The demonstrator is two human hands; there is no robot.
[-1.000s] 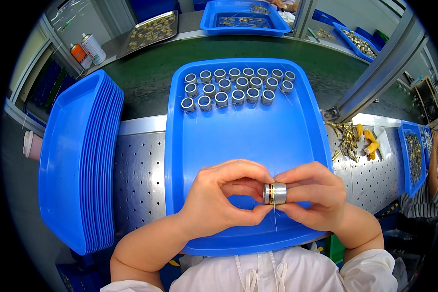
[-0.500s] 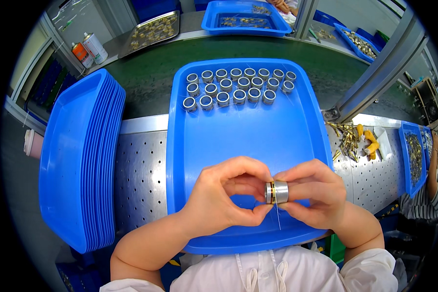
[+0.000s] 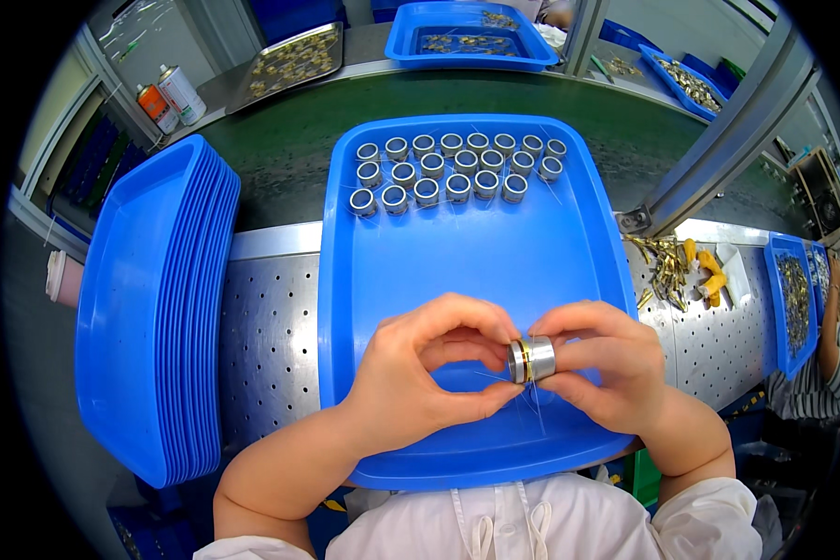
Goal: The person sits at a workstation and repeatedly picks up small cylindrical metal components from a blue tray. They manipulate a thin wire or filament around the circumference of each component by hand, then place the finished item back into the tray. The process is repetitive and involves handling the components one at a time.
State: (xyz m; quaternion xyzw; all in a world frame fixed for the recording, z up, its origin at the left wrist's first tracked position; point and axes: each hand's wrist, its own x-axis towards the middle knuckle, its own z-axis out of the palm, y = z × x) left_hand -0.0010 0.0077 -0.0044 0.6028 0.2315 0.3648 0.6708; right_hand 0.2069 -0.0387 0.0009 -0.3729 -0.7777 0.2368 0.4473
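Over the near end of a blue tray (image 3: pixel 457 261), my left hand (image 3: pixel 420 373) and my right hand (image 3: pixel 607 364) meet on one small silver metal ring with a brass band (image 3: pixel 531 359). Fingertips of both hands pinch it, the left from its left face, the right around its right side. Thin wire strands hang from the ring toward the tray floor. At the tray's far end stand several similar silver rings (image 3: pixel 453 168) in three rows.
A stack of blue trays (image 3: pixel 149 308) leans at my left. Loose brass parts and yellow pieces (image 3: pixel 672 271) lie on the perforated steel bench at right, beside a blue bin (image 3: pixel 793 299). A person's striped sleeve (image 3: pixel 835 364) is at far right. Spray cans (image 3: pixel 168 93) stand far left.
Both hands stay over the tray's near end with the ring; it has shifted slightly right between the fingertips. Nothing else moved.
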